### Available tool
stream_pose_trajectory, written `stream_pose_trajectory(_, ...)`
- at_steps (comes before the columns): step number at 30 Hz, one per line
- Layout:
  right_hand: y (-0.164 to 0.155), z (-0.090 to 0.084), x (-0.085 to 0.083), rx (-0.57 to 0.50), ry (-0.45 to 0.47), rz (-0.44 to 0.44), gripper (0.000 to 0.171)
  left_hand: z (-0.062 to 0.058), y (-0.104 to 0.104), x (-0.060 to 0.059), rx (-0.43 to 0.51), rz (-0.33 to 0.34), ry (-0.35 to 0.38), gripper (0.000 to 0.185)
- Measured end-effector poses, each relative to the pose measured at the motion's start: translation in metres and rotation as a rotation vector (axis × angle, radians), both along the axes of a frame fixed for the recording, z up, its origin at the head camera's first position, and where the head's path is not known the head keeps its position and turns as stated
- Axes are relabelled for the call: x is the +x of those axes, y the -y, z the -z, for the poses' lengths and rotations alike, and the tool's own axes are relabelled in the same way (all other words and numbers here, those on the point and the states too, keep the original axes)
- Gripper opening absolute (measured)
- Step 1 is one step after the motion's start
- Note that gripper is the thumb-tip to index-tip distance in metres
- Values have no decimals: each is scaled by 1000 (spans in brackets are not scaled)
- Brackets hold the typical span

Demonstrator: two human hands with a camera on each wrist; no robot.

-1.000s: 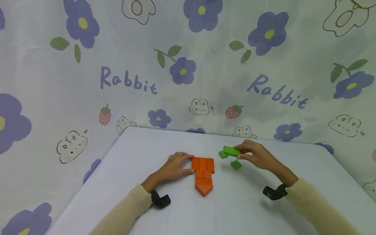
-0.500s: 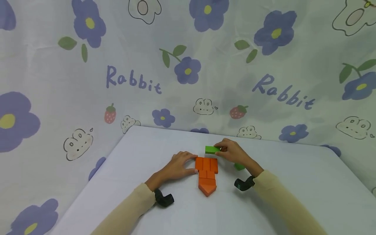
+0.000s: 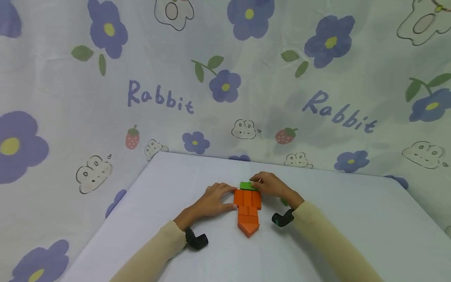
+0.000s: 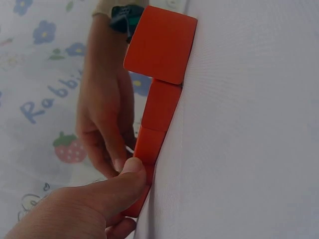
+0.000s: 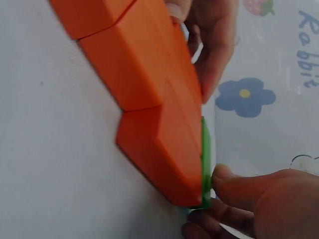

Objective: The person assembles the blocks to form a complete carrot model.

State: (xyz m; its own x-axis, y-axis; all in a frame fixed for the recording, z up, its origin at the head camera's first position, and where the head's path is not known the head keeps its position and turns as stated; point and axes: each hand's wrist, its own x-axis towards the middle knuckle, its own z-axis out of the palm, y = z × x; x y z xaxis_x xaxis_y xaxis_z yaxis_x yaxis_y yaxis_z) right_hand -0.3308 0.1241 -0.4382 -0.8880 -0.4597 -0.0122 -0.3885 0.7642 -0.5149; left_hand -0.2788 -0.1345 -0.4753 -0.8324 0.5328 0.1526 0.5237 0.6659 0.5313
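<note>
Flat on the table, orange blocks [image 3: 248, 198] lie edge to edge: a row of three at the far side, smaller ones nearer, and a piece with a pointed end [image 3: 248, 228] closest to me. My left hand [image 3: 210, 201] holds the left block of the row, thumb at its near end and index finger at its far end. Against the far side of that row lies a long green block [image 3: 245, 186]. My right hand [image 3: 270, 184] pinches its right part; in the right wrist view the thumb [image 5: 227, 181] touches the green, the other fingers partly hidden.
Another green block [image 3: 284, 201] lies right of the orange group, mostly hidden by my right wrist. The white table [image 3: 169, 172] ends at a patterned cloth backdrop [image 3: 267, 98]. Both wrists carry black cameras.
My right hand has carried the long green block leftward from the right side, then lowered it toward me against the orange row. The left hand has kept its place on the orange block.
</note>
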Motion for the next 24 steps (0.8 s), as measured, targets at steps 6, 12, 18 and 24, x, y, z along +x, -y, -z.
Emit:
stream_pose_trajectory(6,2,7,0,-19,-9,-32,24,1,-1,2,1,-1,-1,63)
stream_pose_trajectory(12,0,4,8,-32,-60,-46,27,2,-2,3,-3,-11,0,64)
stream_pose_trajectory(18,-21,-11,22,-185,-251,57,21,4,-3,1,-15,-1,-11,66)
stream_pose_trajectory(24,-61,-7,35,-191,-268,187,20,3,0,-1,-22,-9,-29,63)
